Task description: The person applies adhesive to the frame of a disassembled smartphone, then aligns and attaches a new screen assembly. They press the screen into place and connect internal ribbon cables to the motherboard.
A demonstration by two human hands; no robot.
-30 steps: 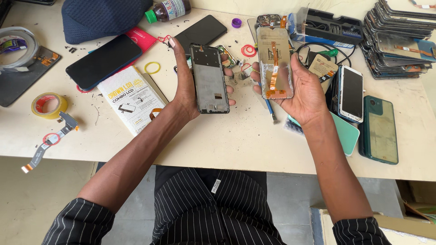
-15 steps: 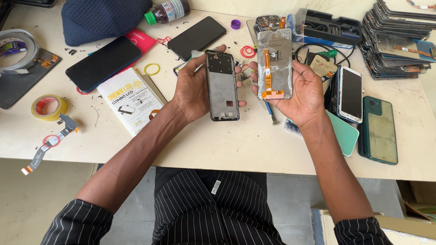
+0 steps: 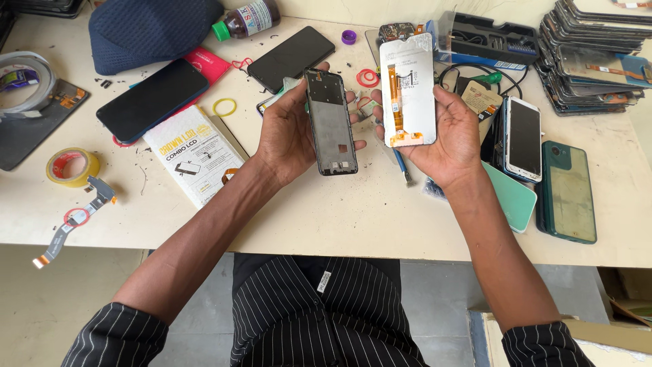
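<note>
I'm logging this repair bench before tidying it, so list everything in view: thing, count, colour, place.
phone frame: 1, black, in left hand
screen panel: 1, white back, orange flex, in right hand
dark phones: 2, black, far left of table
tape roll: 1, yellow, left edge
booklet: 1, white, beside left forearm
bottle: 1, brown, green cap, far edge
green phones: 2, right side
panel stack: 1, dark, far right
left hand: 1
right hand: 1
</note>
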